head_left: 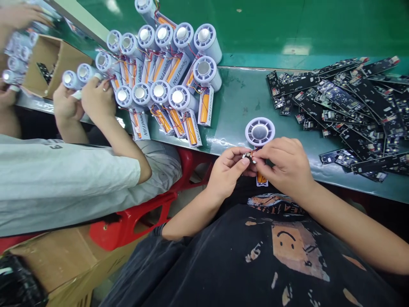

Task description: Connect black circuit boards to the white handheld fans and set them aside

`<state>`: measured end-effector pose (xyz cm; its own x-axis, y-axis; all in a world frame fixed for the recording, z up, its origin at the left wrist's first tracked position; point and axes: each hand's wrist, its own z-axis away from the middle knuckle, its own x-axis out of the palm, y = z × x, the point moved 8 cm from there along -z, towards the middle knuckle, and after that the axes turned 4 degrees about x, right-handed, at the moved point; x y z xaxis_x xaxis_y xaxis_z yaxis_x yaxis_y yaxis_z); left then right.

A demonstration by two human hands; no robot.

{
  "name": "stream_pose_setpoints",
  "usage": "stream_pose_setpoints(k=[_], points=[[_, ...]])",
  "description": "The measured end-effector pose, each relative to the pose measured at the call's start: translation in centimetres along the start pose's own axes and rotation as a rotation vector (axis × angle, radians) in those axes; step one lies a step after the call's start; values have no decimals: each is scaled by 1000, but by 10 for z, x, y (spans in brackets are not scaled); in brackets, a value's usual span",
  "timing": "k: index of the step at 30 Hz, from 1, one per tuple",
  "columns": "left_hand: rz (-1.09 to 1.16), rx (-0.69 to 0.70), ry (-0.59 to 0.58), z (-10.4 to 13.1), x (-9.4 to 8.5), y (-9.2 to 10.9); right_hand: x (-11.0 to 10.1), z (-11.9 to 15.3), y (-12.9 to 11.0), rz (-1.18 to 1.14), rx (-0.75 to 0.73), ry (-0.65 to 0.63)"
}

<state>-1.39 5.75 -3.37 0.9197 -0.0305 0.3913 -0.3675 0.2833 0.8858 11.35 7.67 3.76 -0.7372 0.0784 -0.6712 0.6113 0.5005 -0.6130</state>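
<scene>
1. Left grip (228, 170) is nearly closed, thumb and fingers pinching a tiny dark board (248, 159) with white bits on its edges.
2. Right grip (287, 164) is pinched up tight too, fingertips on the thin reddish wires (253, 153) right at that board.
3. The fan unit (260, 131) is right behind both hands at the counter's (236, 102) front edge: round head past the fingers, orange part poking out below. The hands block its middle.
4. Off to the right there's a messy heap of black circuit boards (354, 111), near but not touching the right grip.
5. Left side's crowded with more fan units (179, 99), orange parts and wires showing.
6. Past those, a co-worker's hands (99, 100) are on other fans, beside a cardboard box (75, 55).
</scene>
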Motion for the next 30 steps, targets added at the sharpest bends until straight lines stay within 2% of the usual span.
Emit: stream_pose_setpoints(k=[8,17,23,27,30], points=[[-150,207,72,3,-8,5,1,-1,-2,26,0,25],[-242,446,110,6,-4,16,2,-6,-6,69,-38,-14],[-246,399,5,1,2,15,3,-5,-1,7,-66,-28],[-258,357,-44,-2,5,16,1,-6,7,-18,-9,-55],[-161,300,-57,-3,7,11,-3,-7,10,-89,-9,-73]])
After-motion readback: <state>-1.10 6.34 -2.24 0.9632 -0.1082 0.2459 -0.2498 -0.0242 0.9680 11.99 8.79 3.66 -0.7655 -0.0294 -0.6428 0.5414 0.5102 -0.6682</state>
